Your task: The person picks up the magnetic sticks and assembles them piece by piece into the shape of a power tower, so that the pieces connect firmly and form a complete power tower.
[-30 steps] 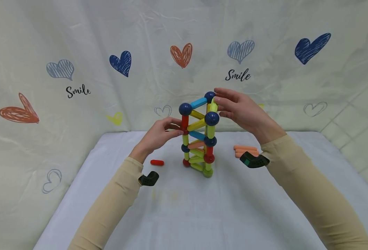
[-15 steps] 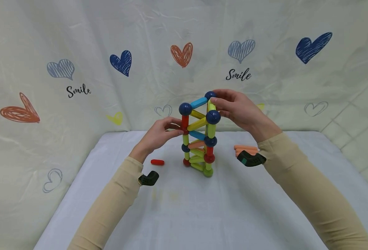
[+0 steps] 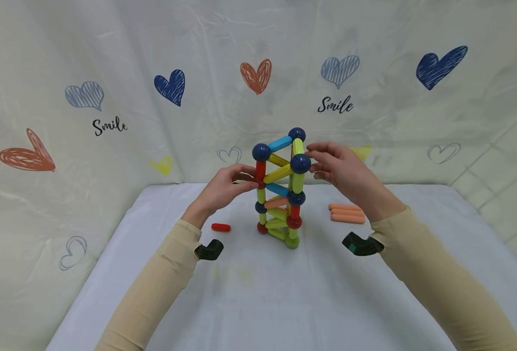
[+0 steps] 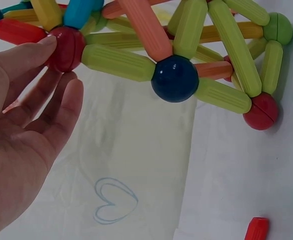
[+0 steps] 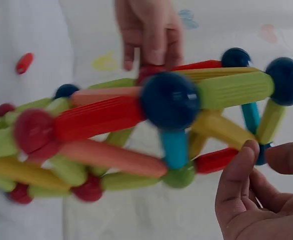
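A tall tower of coloured magnetic sticks and balls [image 3: 278,173] stands on the white cloth in the head view, with dark blue balls at its top corners. My left hand [image 3: 220,191] steadies its left side. In the left wrist view, thumb and fingers pinch a red ball [image 4: 68,49] partway up a corner column. Beside the upper right part, my right hand [image 3: 348,171] has loosely bent fingers and nothing in its grasp. Its fingertips are close to the front top blue ball [image 3: 300,164]. The right wrist view shows its thumb and fingertips overlapping a yellow stick [image 5: 225,128].
One loose red stick [image 3: 221,227] lies left of the tower. Several orange sticks [image 3: 347,213] lie grouped at its right. Behind the table [image 3: 258,302] hangs a pale sheet [image 3: 206,112] printed with hearts. Each wrist carries a small dark device [image 3: 208,250].
My right hand has let go of the light green stick at the top and drawn down and right from the tower. The left hand keeps its hold.
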Available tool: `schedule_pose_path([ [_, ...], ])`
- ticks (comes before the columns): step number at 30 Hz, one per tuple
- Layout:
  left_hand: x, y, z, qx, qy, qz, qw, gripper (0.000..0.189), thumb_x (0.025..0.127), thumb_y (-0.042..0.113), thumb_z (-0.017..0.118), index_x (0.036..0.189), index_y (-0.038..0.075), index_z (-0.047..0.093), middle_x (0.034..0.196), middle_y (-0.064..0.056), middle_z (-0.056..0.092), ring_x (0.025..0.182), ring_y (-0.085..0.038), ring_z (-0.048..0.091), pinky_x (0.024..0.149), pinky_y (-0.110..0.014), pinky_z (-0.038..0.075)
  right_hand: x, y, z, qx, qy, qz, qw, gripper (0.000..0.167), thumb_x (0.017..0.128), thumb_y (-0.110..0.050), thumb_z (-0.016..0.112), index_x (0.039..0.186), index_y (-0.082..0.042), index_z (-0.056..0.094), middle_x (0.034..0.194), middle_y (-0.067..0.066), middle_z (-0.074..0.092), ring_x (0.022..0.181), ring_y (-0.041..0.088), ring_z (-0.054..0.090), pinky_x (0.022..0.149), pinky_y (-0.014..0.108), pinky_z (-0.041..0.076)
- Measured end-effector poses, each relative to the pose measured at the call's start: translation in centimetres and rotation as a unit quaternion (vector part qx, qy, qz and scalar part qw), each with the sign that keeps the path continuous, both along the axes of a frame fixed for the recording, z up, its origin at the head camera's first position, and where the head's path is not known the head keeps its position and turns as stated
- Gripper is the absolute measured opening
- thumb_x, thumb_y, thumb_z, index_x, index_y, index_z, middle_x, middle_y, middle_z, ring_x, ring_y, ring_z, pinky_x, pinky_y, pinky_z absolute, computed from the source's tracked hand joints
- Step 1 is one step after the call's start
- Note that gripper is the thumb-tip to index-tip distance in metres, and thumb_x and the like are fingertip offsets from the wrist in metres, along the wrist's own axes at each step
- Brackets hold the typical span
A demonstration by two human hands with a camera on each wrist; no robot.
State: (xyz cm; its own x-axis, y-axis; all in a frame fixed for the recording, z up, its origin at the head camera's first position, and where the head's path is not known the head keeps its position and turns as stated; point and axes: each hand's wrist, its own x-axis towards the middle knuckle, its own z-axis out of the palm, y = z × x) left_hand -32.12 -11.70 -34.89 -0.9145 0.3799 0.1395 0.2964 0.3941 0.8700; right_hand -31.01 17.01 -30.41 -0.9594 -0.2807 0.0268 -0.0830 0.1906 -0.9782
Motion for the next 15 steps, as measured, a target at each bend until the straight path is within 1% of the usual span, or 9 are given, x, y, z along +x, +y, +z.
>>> schedule_pose_path([
  [2, 0.0, 0.0, 0.0, 0.001, 0.002, -0.001, 1.0000, 0.033, 0.095, 0.021, 0.066, 0.126, 0.012, 0.060, 0.123, -0.003, 0.063, 0.116, -0.022, 0.058, 0.098, -0.042, 0.048, 0.6, 0.5, -1.5, 0.058, 0.012, 0.011, 0.9982, 0.044, 0.103, -0.026, 0.048, 0.141, -0.004, 0.040, 0.131, 0.013, 0.047, 0.103, 0.026, 0.054, 0.086, 0.025, 0.051],
  [5, 0.0, 0.0, -0.1, 0.007, 0.001, -0.011, 0.9999, 0.033, 0.096, 0.020, 0.065, 0.128, 0.012, 0.059, 0.124, -0.003, 0.063, 0.117, -0.021, 0.058, 0.099, -0.040, 0.048, 1.5, 1.2, -3.9, 0.145, 0.032, 0.042, 0.9880, 0.046, 0.099, -0.022, 0.055, 0.140, -0.005, 0.041, 0.131, 0.014, 0.048, 0.101, 0.026, 0.057, 0.083, 0.029, 0.052],
  [8, 0.0, 0.1, -0.2, 0.019, 0.001, -0.024, 0.9995, 0.034, 0.096, 0.018, 0.063, 0.129, 0.011, 0.057, 0.124, -0.003, 0.064, 0.118, -0.020, 0.059, 0.100, -0.038, 0.047, 2.4, 1.2, -5.7, 0.198, 0.057, 0.058, 0.9768, 0.052, 0.094, -0.032, 0.065, 0.135, -0.006, 0.046, 0.128, 0.013, 0.052, 0.099, 0.025, 0.059, 0.079, 0.032, 0.051],
  [10, 0.1, 0.1, -0.2, 0.025, 0.001, -0.030, 0.9992, 0.034, 0.097, 0.017, 0.063, 0.129, 0.010, 0.057, 0.123, -0.003, 0.064, 0.116, -0.018, 0.060, 0.100, -0.037, 0.047, 3.0, 0.9, -6.4, 0.214, 0.076, 0.043, 0.9729, 0.053, 0.091, -0.039, 0.068, 0.128, -0.007, 0.050, 0.123, 0.011, 0.055, 0.097, 0.023, 0.060, 0.078, 0.033, 0.050],
  [12, 0.1, 0.2, -0.2, 0.025, 0.002, -0.029, 0.9993, 0.034, 0.097, 0.017, 0.063, 0.129, 0.010, 0.057, 0.123, -0.003, 0.064, 0.116, -0.018, 0.060, 0.100, -0.036, 0.047, 3.3, 0.6, -6.7, 0.224, 0.109, 0.016, 0.9684, 0.051, 0.089, -0.043, 0.070, 0.121, -0.007, 0.053, 0.117, 0.010, 0.058, 0.094, 0.021, 0.061, 0.076, 0.033, 0.051],
  [15, 0.1, 0.2, -0.2, 0.022, 0.000, -0.027, 0.9994, 0.034, 0.096, 0.018, 0.063, 0.129, 0.010, 0.056, 0.124, -0.003, 0.063, 0.117, -0.018, 0.059, 0.100, -0.037, 0.047, 3.6, 0.1, -6.6, 0.232, 0.156, -0.018, 0.9600, 0.045, 0.088, -0.040, 0.072, 0.115, -0.007, 0.056, 0.109, 0.009, 0.062, 0.088, 0.020, 0.063, 0.072, 0.033, 0.052],
])
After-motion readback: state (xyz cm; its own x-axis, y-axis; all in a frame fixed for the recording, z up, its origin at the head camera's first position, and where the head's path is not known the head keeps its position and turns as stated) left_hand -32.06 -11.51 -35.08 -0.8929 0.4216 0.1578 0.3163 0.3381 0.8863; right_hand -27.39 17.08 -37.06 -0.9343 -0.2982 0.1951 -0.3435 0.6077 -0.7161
